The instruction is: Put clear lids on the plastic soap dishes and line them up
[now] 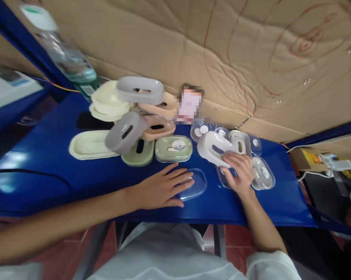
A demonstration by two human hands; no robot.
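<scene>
My left hand (162, 187) lies flat with fingers spread, its fingertips over a clear oval plastic lid (199, 186) on the blue table. My right hand (239, 170) is closed on the near edge of a white oval plastic tray (208, 147) with a slot, which is tilted. Under and behind that tray are a whitish slotted tray (245, 140) and several clear lids, partly hidden. Between the hands and the back wall sits a green oval box (173, 149) with a clear lid and a round sticker. A clear-lidded white box (263, 173) is right of my right hand.
Grey trays (125, 132), peach trays (159, 126), cream trays (109, 99) and a green tray (139, 153) pile up at left. A water bottle (67, 58) stands behind them. A phone (189, 104) leans on the cardboard wall (164, 42). A black cable (32, 172) crosses the table's left side.
</scene>
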